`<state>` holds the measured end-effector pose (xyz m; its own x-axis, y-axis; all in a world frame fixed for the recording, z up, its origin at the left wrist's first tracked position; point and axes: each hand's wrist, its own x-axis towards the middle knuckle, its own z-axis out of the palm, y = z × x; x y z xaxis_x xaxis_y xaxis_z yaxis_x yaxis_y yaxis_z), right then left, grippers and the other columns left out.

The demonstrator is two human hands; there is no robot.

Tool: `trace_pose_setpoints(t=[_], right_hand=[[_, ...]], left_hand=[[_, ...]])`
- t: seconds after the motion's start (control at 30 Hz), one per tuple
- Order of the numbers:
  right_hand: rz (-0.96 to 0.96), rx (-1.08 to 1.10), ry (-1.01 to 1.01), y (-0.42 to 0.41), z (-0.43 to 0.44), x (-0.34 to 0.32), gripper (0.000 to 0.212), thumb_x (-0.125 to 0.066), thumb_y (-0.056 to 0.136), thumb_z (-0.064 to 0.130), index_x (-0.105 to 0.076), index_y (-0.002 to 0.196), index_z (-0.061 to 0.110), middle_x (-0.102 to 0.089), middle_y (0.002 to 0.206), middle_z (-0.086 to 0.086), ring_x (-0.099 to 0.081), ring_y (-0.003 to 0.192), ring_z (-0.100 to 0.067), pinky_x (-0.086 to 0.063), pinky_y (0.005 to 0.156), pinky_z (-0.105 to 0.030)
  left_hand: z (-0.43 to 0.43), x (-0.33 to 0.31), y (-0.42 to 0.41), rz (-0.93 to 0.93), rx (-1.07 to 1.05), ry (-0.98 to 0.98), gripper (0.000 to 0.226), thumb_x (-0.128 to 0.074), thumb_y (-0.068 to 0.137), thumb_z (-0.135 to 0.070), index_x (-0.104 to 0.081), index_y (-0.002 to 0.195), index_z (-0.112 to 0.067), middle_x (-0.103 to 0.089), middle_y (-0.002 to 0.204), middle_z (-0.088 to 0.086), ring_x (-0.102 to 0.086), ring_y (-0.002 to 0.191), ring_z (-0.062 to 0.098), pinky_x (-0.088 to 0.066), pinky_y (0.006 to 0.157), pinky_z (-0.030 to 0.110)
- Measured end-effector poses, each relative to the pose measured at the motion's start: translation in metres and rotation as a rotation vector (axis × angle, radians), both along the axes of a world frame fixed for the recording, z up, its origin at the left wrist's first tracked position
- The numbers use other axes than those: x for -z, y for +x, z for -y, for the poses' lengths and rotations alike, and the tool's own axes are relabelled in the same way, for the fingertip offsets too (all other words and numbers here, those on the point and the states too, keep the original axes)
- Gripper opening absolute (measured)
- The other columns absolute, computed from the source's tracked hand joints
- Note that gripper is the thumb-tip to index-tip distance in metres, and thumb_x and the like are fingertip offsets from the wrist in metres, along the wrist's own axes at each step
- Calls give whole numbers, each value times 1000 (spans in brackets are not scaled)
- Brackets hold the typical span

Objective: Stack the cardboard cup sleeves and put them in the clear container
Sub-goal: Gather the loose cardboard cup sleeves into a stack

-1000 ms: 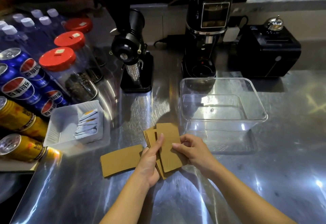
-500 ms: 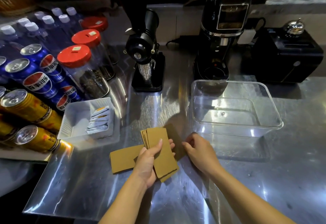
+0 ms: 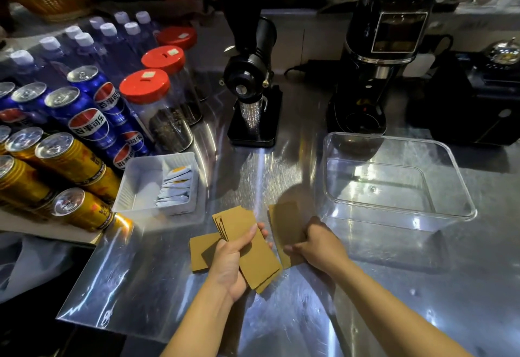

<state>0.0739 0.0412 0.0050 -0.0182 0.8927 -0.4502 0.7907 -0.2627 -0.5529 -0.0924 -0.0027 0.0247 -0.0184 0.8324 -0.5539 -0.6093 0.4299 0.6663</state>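
Note:
My left hand (image 3: 232, 263) grips a stack of brown cardboard cup sleeves (image 3: 247, 241), held a little above the steel counter. My right hand (image 3: 320, 247) is closed on a single flat sleeve (image 3: 284, 225) that lies just right of the stack. Another sleeve (image 3: 201, 254) rests flat on the counter, partly under my left hand. The clear container (image 3: 450, 159) stands to the right and behind my right hand, with nothing inside it.
A white tray (image 3: 140, 179) of sachets sits left of the sleeves. Soda cans (image 3: 84, 123), red-lidded jars (image 3: 157, 103) and water bottles crowd the left. Two black grinders (image 3: 250, 80) and a black box (image 3: 478, 103) line the back. The counter's front-left edge (image 3: 84, 323) is close.
My right hand let go of the stack, moved right and took hold of a separate sleeve. My left hand kept the stack. The camera view shifted so everything appears further right.

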Motion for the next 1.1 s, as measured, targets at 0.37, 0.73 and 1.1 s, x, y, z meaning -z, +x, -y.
trace_pose_setpoints(t=[0.37,0.73,1.1], right_hand=[[-703,278,86,5,4,-14,26,-75,73,18,-49,73,18,-53,70,-4,-53,71,-20,-42,62,-32],[-745,314,249,20,11,-30,19,-69,78,13,-52,71,15,-48,62,-3,-45,61,-15,-37,56,-26],[-886,272,87,19,22,-28,21,-69,77,7,-50,72,14,-50,37,9,-45,32,-5,-34,28,-16]], left_hand=[[-7,-1,7,-58,8,-12,20,-72,63,-25,-75,70,-6,-75,72,14,-72,63,26,-58,53,37],[-14,-3,19,-35,67,-14,48,-72,61,-34,-66,95,-1,-74,75,14,-71,69,29,-59,62,42],[-14,-10,42,37,154,-32,24,-71,64,-24,-75,77,-5,-74,80,22,-70,73,36,-54,72,58]])
